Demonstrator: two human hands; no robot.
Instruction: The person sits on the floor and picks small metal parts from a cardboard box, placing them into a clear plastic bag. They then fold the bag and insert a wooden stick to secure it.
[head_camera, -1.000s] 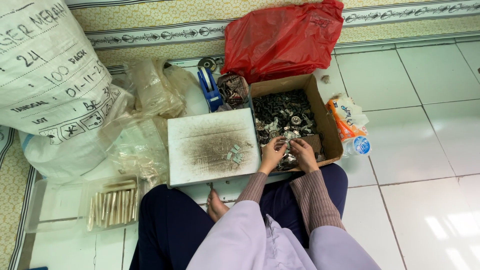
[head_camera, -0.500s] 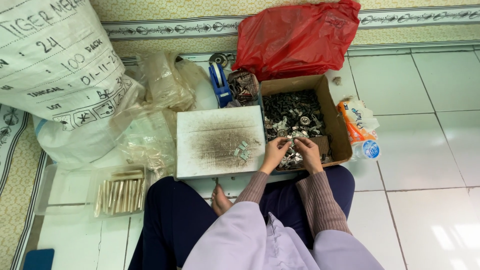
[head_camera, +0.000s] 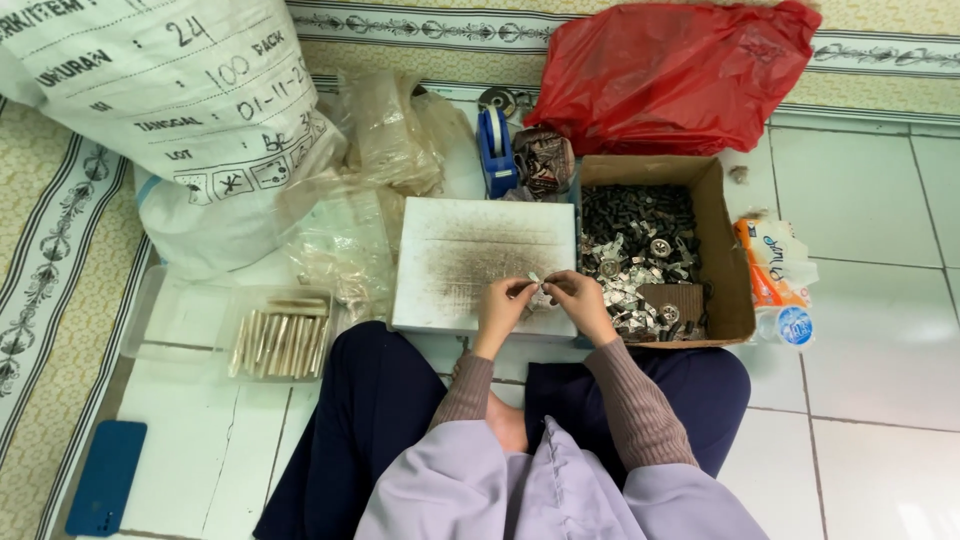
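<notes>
One head camera looks steeply down, close above the lap.

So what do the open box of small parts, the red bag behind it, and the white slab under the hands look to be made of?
Box: brown corrugated cardboard, matte, with folded flaps. Small parts inside: dark and silvery, some glinting, probably metal. Red bag: thin glossy plastic film, crinkled, with shiny highlights. White slab: matte with grey smudging; foam or painted board, cannot tell which.
</notes>
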